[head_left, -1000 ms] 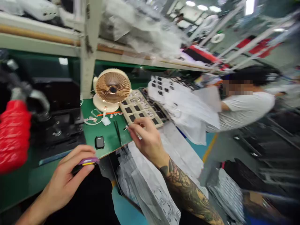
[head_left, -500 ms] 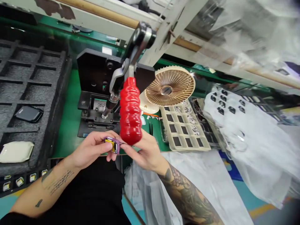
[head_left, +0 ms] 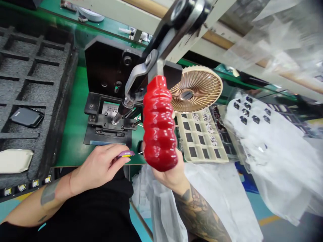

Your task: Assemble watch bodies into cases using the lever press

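Note:
My left hand [head_left: 97,166] pinches a small purple device case [head_left: 127,153] between thumb and fingers, tilted edge-on with a strip of yellow beneath. My right hand [head_left: 174,174] is behind the red grip [head_left: 160,127] of a toggle clamp, so most of its fingers are hidden. A thin metal-tipped tool [head_left: 140,153] pokes out left of the grip, on the side of that hand, its tip apart from the case. Beyond both hands stands the black press fixture [head_left: 108,124], with the clamp's plunger [head_left: 121,112] down on its plate.
On the left lies a black foam tray [head_left: 50,114] with a dark device [head_left: 27,117] and a cream one [head_left: 15,160]. A fan [head_left: 196,89] and a compartment box [head_left: 188,146] stand right of the fixture. White sheeting [head_left: 272,158] carries small black parts.
My left hand has turned the purple case from showing its yellow inside to edge-on. My right hand has drawn away to the right, behind the red grip. The view has shifted nearer the clamp.

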The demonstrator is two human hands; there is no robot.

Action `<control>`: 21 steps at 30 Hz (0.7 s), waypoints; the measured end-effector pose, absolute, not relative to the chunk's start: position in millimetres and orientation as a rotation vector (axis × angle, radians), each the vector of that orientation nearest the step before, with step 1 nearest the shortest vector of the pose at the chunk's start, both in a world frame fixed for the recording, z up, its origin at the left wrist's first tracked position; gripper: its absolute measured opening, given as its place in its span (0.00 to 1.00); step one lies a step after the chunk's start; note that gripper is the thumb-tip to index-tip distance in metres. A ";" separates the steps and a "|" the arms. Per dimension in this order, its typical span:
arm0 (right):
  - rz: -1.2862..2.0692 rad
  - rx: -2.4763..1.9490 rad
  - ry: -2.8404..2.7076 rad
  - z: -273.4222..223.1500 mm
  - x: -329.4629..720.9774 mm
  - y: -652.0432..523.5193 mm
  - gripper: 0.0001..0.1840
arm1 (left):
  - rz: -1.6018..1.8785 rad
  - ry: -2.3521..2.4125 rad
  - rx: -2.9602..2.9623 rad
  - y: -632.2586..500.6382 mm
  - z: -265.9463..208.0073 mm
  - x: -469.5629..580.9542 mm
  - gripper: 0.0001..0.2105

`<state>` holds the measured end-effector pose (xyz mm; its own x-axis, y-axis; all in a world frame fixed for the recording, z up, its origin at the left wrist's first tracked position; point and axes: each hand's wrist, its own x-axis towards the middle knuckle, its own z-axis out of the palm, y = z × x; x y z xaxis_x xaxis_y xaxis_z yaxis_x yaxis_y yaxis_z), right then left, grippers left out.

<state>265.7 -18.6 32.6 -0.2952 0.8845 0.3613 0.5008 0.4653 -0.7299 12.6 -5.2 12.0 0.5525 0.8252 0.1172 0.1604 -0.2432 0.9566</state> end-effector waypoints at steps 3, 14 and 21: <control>0.491 -1.163 -2.185 34.8 259.8 -19.2 0.08 | 0.788 0.812 1.904 -7.1 11.0 15.4 0.08; 0.210 -0.982 -2.389 42.5 259.0 -20.3 0.19 | 0.852 0.863 1.877 -12.2 5.3 17.9 0.09; -0.279 -0.883 -2.396 35.2 247.9 -34.1 0.18 | 0.729 0.773 1.577 -9.1 6.5 12.7 0.13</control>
<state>247.9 -34.1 35.2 -0.6229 0.5312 0.5744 0.6489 0.7609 0.0000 12.7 -9.1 6.5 0.5861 0.8094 0.0369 0.0838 -0.1059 0.9908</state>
